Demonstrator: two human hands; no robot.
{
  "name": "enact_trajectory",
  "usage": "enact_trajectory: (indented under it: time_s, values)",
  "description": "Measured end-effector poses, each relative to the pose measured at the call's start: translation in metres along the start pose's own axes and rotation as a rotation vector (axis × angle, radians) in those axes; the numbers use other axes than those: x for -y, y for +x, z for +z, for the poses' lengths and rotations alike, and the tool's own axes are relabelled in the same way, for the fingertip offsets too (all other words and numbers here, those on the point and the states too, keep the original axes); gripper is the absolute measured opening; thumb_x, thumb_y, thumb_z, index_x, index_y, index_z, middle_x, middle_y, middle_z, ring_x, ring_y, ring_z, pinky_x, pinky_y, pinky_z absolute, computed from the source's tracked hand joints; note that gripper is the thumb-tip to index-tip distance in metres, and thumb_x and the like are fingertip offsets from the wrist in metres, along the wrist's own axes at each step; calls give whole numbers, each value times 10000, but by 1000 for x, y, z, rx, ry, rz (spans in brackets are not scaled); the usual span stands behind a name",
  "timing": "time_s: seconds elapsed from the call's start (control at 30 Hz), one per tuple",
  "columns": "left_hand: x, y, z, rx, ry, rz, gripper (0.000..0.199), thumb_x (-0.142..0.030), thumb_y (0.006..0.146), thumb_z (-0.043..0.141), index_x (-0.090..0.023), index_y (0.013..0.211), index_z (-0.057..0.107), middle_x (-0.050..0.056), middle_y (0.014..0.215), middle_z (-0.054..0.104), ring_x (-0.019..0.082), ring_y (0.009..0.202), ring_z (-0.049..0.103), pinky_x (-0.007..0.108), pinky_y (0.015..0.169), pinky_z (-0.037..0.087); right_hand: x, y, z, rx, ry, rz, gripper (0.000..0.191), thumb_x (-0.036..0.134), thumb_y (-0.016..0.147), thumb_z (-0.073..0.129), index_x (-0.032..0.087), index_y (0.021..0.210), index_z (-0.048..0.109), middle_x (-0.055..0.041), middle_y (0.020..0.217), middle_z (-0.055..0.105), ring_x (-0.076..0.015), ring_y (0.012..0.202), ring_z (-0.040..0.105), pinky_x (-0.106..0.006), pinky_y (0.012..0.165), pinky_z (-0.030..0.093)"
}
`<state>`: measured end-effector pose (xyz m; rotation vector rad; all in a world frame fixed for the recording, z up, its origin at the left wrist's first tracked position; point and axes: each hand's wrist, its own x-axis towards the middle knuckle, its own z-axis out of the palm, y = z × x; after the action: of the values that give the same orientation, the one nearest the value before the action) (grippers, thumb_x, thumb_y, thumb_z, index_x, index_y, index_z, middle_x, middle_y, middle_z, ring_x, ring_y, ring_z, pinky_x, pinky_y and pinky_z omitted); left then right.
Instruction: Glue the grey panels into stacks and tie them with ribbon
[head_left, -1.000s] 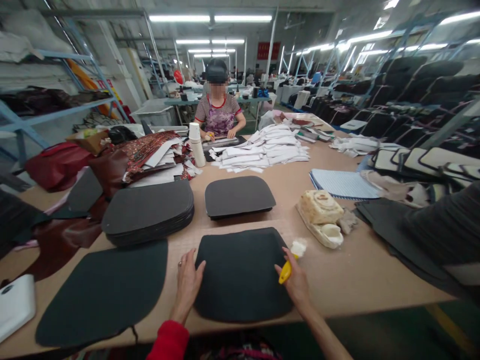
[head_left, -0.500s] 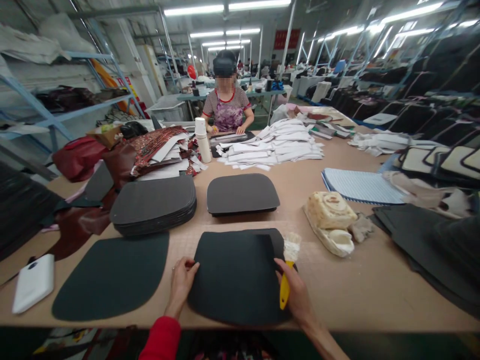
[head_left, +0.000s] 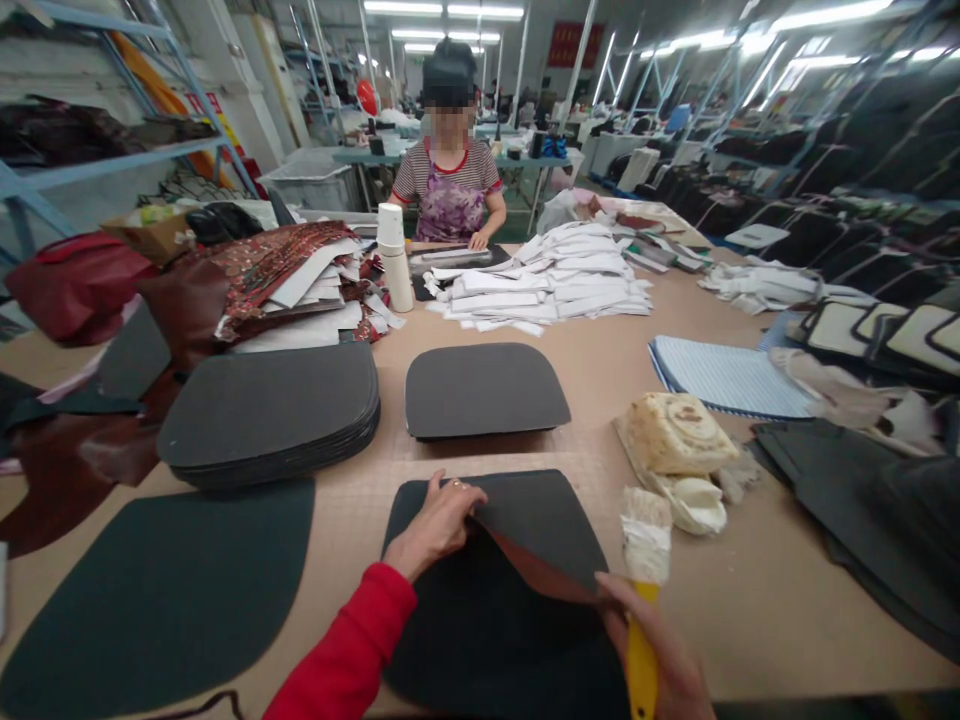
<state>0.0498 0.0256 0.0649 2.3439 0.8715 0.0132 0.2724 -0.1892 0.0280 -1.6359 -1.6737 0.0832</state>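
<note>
A black sheet (head_left: 502, 640) with curved corners lies in front of me over a dark grey panel (head_left: 551, 505). My left hand (head_left: 439, 525) is closed at the sheet's far edge, with the fingertips curled over it. That edge is raised, and a reddish-brown surface shows in the gap beside the grey panel. My right hand (head_left: 656, 640) holds a paintbrush (head_left: 643, 590) with a yellow handle, its whitish bristles pointing away from me. The right fingertips also touch the sheet's right side. Another dark sheet (head_left: 165, 590) lies flat to the left.
Behind the sheets stand a tall stack of grey panels (head_left: 274, 405) and a lower stack (head_left: 487, 390). A stained cream container (head_left: 679, 435) is at right, near dark sheets (head_left: 847, 510). White strips (head_left: 547, 280) and a bottle (head_left: 395, 265) lie farther back. A person (head_left: 450, 190) works opposite.
My left hand has moved from the sheet's left edge to its far edge, which is now raised. My right hand and the paintbrush have shifted right and nearer. The view has moved.
</note>
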Motion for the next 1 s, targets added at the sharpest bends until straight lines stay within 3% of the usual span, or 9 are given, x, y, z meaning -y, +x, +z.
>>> enact_trajectory:
  time_s: [0.13,0.27,0.4,0.53,0.87,0.93,1.0]
  values:
    - [31,-15,-13,-58,46,-123,159,-107,718,469,-197,792,578,25,850,596,201,888,530,445,939,299,-19,13,15,-59,12,394,367,369,852,506,158,1151,524,-48,807,644,-162,689,658,-201,594,536]
    - [45,-31,-18,-99,-54,-228,78,-187,773,463,-199,769,540,24,825,582,199,838,527,342,771,372,-33,9,32,-76,7,599,479,480,817,508,137,1151,533,-52,772,616,-179,672,642,-226,561,519]
    - [51,-41,-13,-125,-211,-308,138,-184,766,486,-198,888,549,37,902,603,196,888,544,338,824,384,-33,2,35,-32,13,619,487,485,825,494,148,1174,528,-66,844,602,-170,699,627,-232,598,508]
    - [60,-46,-6,-156,-310,-411,456,-111,698,520,-200,1145,497,52,979,586,194,930,554,331,856,403,-30,5,34,-35,0,607,485,498,826,480,143,1151,537,-64,825,598,-166,682,619,-235,595,500]
    - [89,-34,6,-327,-299,-443,510,-150,735,482,-150,1244,450,72,910,574,216,881,564,364,812,448,-29,25,40,-27,-3,586,494,502,835,451,126,1143,540,-60,805,569,-152,638,580,-239,570,474]
    - [77,-35,-3,-373,-301,-430,487,-161,732,491,-139,1218,478,83,915,581,224,884,558,386,824,445,-31,23,41,-12,-23,575,480,482,843,446,129,1159,530,-67,832,573,-161,669,584,-252,594,474]
    - [42,-38,-23,-442,-332,-377,417,-186,729,523,-153,1144,536,90,955,588,230,918,542,405,849,434,-33,21,42,0,-39,574,472,468,848,442,133,1170,523,-75,853,581,-175,695,591,-268,615,477]
